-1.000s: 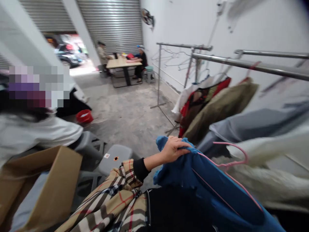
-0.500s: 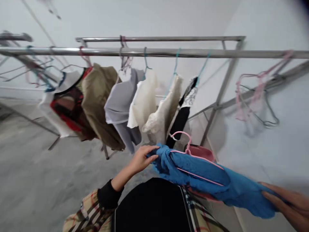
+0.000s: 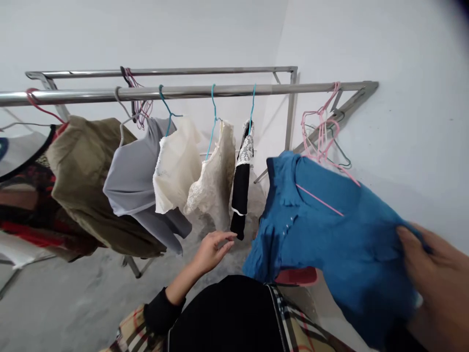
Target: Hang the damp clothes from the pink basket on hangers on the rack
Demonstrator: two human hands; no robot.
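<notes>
A blue garment (image 3: 330, 230) on a thin pink hanger (image 3: 322, 195) is held up in front of a steel clothes rail (image 3: 205, 91). My right hand (image 3: 432, 274) grips its lower right part, fingers closed on the cloth. My left hand (image 3: 212, 249) hovers below the hanging clothes, fingers loosely apart, holding nothing, just left of the blue garment. On the rail hang an olive garment (image 3: 88, 181), a grey top (image 3: 135, 171), two cream lace tops (image 3: 176, 166) and a black-and-white piece (image 3: 242, 186).
A bunch of bare pink hangers (image 3: 322, 132) hangs at the rail's right end. A second rail (image 3: 164, 72) runs behind, close to the white wall (image 3: 403, 98). A red stool (image 3: 296, 276) stands below. Grey concrete floor (image 3: 66, 303) lies left.
The view swung from the room to the rack. My left hand let go of the blue garment, which rose and spread out; my right hand now holds its other end.
</notes>
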